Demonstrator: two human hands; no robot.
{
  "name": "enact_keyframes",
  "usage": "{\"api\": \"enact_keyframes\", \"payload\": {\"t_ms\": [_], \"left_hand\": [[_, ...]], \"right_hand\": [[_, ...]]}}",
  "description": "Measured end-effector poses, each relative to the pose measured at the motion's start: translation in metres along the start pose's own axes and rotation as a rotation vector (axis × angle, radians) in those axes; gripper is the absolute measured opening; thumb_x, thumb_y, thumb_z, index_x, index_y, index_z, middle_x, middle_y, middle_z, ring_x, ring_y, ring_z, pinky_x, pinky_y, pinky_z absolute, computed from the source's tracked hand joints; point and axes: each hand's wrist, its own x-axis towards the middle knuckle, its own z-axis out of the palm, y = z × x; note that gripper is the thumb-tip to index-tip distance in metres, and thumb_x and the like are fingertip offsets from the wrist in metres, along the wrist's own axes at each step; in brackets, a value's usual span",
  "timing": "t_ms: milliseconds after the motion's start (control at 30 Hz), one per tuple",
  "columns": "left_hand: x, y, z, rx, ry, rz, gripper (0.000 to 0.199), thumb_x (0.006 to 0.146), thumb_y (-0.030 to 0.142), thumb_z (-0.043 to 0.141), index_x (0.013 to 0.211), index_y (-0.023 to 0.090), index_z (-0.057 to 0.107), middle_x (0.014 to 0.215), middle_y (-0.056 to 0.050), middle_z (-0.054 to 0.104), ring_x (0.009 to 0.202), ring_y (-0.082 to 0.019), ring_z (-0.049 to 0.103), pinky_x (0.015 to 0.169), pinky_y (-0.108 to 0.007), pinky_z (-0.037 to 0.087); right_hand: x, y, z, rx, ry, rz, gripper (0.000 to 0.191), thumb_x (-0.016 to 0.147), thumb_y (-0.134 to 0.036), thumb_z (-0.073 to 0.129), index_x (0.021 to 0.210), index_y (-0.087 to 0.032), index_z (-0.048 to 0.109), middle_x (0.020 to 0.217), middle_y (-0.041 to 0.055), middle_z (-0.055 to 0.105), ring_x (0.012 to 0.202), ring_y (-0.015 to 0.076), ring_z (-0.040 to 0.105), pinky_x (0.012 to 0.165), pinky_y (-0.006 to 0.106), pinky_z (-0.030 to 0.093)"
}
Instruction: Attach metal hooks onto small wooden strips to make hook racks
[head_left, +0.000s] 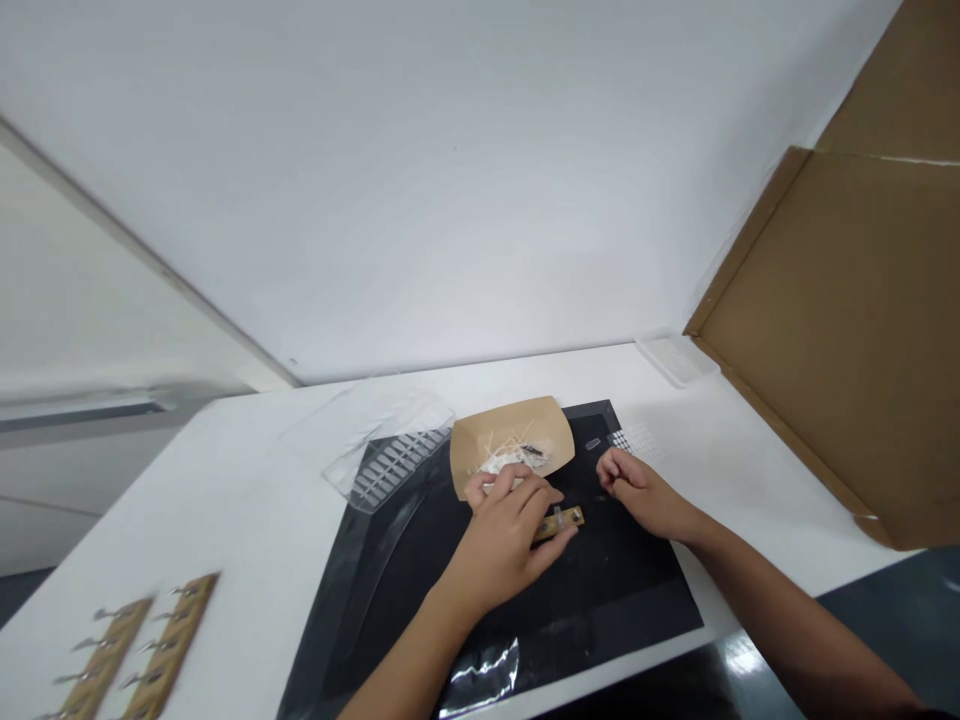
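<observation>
My left hand (510,530) is closed around a short wooden strip (574,517), thumb on the near side and fingers on the far side. A small clear piece stands on the strip, and much of the wood is hidden under the hand. To the right, my right hand (637,492) is curled with its fingertips pressed together; what they hold, if anything, is hidden. Beside its fingers lies a sheet of small white dots (621,441). A single clear nail tip (592,443) rests on the black mat (600,590).
Behind my left hand a brown paper tray (469,435) holds white scraps. A clear sheet of nail tips (397,465) lies left. Two wooden strips with metal pegs (169,645) sit front left. A clear plastic box (677,360) and tall cardboard (840,340) stand right.
</observation>
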Motion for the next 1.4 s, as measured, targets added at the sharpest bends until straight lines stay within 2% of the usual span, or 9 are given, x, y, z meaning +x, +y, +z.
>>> {"api": "enact_keyframes", "payload": {"t_ms": [200, 400, 500, 633, 833, 933, 1033, 1133, 1400], "left_hand": [[0.001, -0.001, -0.003, 0.046, 0.021, 0.001, 0.016, 0.103, 0.036, 0.063, 0.108, 0.022, 0.07, 0.106, -0.007, 0.078, 0.113, -0.032, 0.061, 0.097, -0.049, 0.031], [0.001, -0.003, -0.005, 0.108, 0.11, -0.016, 0.019, 0.108, 0.022, 0.053, 0.102, 0.022, 0.071, 0.099, -0.005, 0.08, 0.107, -0.03, 0.063, 0.093, -0.047, 0.028], [0.0, -0.007, -0.002, 0.136, 0.174, -0.054, 0.019, 0.108, 0.021, 0.053, 0.105, 0.023, 0.071, 0.095, -0.004, 0.081, 0.105, -0.03, 0.065, 0.091, -0.046, 0.028], [0.001, -0.015, -0.003, 0.187, 0.272, -0.122, 0.025, 0.109, 0.016, 0.047, 0.123, 0.021, 0.067, 0.096, -0.006, 0.083, 0.104, -0.029, 0.068, 0.089, -0.046, 0.029], [-0.015, -0.014, -0.047, 0.321, 0.358, -0.362, 0.031, 0.106, 0.017, 0.041, 0.125, 0.023, 0.064, 0.115, -0.007, 0.081, 0.107, -0.03, 0.068, 0.095, -0.049, 0.038], [-0.05, -0.015, -0.064, 0.356, 0.401, -0.611, 0.034, 0.105, 0.039, 0.043, 0.122, 0.018, 0.064, 0.113, -0.013, 0.077, 0.104, -0.033, 0.068, 0.091, -0.047, 0.048], [-0.092, -0.023, -0.057, 0.362, 0.327, -0.829, 0.05, 0.101, 0.054, 0.041, 0.12, 0.014, 0.064, 0.104, -0.015, 0.073, 0.095, -0.035, 0.069, 0.09, -0.049, 0.053], [-0.12, -0.033, -0.035, 0.353, 0.184, -0.869, 0.062, 0.098, 0.061, 0.04, 0.121, 0.01, 0.066, 0.112, -0.019, 0.07, 0.106, -0.037, 0.066, 0.102, -0.051, 0.052], [-0.121, -0.049, -0.018, 0.504, 0.121, -0.934, 0.065, 0.103, 0.051, 0.036, 0.13, 0.003, 0.069, 0.116, -0.023, 0.06, 0.108, -0.039, 0.059, 0.102, -0.053, 0.05]], "right_hand": [[-0.001, 0.004, -0.002, -0.167, 0.093, -0.075, 0.013, 0.087, -0.013, 0.058, 0.092, -0.023, 0.052, 0.086, -0.0014, 0.056, 0.075, 0.0158, 0.051, 0.07, 0.029, 0.042], [-0.007, -0.004, -0.013, -0.285, -0.238, -0.169, 0.02, 0.091, -0.032, 0.08, 0.105, -0.022, 0.069, 0.102, 0.0029, 0.063, 0.081, 0.0157, 0.06, 0.074, 0.029, 0.052], [-0.005, 0.0, -0.011, -0.344, -0.24, -0.139, 0.032, 0.083, -0.037, 0.091, 0.105, -0.022, 0.073, 0.098, 0.0017, 0.063, 0.079, 0.0158, 0.06, 0.071, 0.028, 0.051], [-0.003, 0.003, -0.004, -0.384, -0.23, -0.148, 0.009, 0.088, -0.023, 0.084, 0.093, -0.022, 0.077, 0.092, 0.0007, 0.063, 0.077, 0.0148, 0.06, 0.071, 0.027, 0.049], [-0.007, -0.003, -0.006, -0.405, -0.235, -0.203, 0.006, 0.094, -0.017, 0.072, 0.09, -0.021, 0.073, 0.093, 0.0018, 0.063, 0.078, 0.0157, 0.061, 0.073, 0.029, 0.049], [-0.009, -0.005, -0.012, -0.417, -0.219, -0.22, 0.005, 0.092, -0.018, 0.072, 0.09, -0.021, 0.069, 0.094, 0.0026, 0.064, 0.077, 0.0162, 0.062, 0.072, 0.029, 0.05], [-0.011, -0.004, -0.018, -0.403, -0.235, -0.208, 0.007, 0.09, -0.017, 0.07, 0.087, -0.021, 0.066, 0.087, 0.001, 0.066, 0.071, 0.0151, 0.062, 0.067, 0.028, 0.049], [-0.011, -0.001, -0.022, -0.379, -0.26, -0.146, 0.008, 0.09, -0.019, 0.069, 0.084, -0.021, 0.065, 0.077, -0.0013, 0.066, 0.065, 0.0143, 0.061, 0.061, 0.025, 0.045], [-0.01, 0.002, -0.023, -0.412, -0.267, -0.06, 0.014, 0.093, -0.031, 0.069, 0.086, -0.019, 0.067, 0.074, 0.0, 0.068, 0.064, 0.0151, 0.061, 0.059, 0.025, 0.045]]}}
